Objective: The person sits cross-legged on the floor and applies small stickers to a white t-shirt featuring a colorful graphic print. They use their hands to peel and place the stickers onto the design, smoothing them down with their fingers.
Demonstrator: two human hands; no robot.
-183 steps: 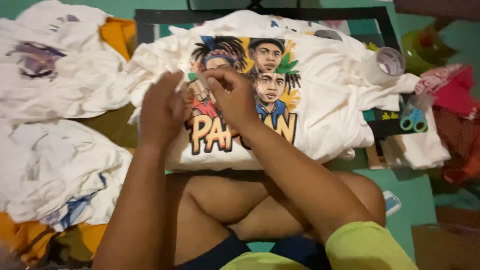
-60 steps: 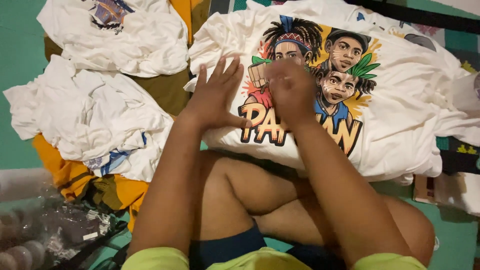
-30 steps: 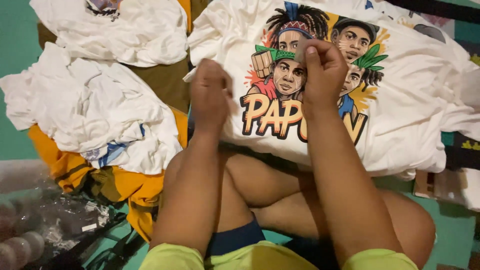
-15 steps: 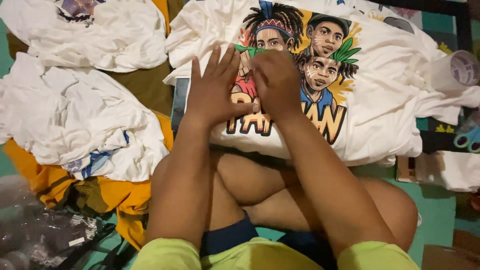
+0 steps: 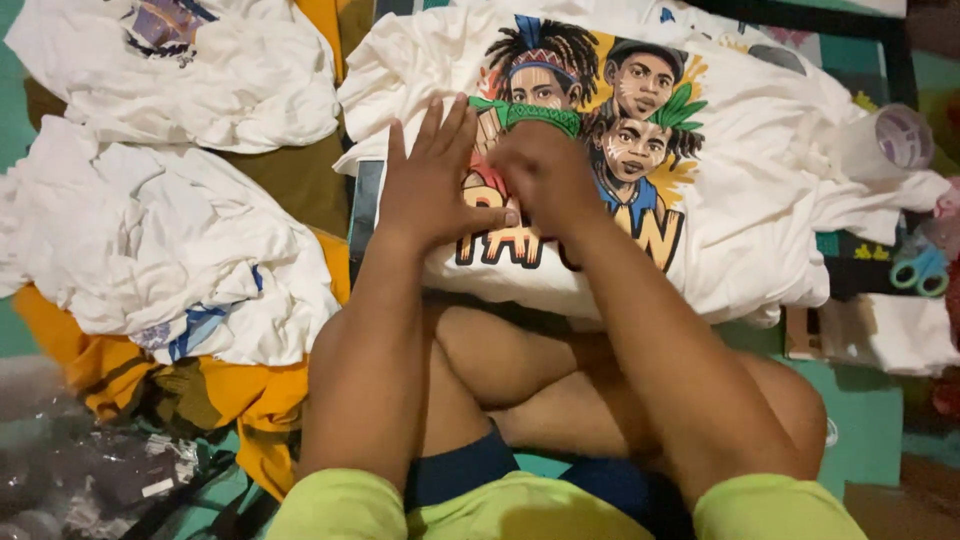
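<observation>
A white T-shirt [image 5: 760,200] with a colourful print of three faces and orange letters lies spread in front of my crossed legs. My left hand [image 5: 432,182] rests flat on the left part of the print with its fingers spread and nothing in it. Right beside it, touching, my right hand [image 5: 548,172] presses on the middle of the print with its fingers curled under. The back of the hand hides the fingertips and whatever is under them.
Crumpled white shirts [image 5: 150,250] lie on orange cloth [image 5: 255,400] at the left, with another white shirt [image 5: 200,70] above. A clear roll [image 5: 900,138] and blue-green scissors [image 5: 922,268] sit at the right. Clear plastic bags [image 5: 80,470] fill the lower left.
One second ago both hands pinched at the print with curled fingers. Now my left hand lies flat and spread, and my right hand has closed in beside it on the print.
</observation>
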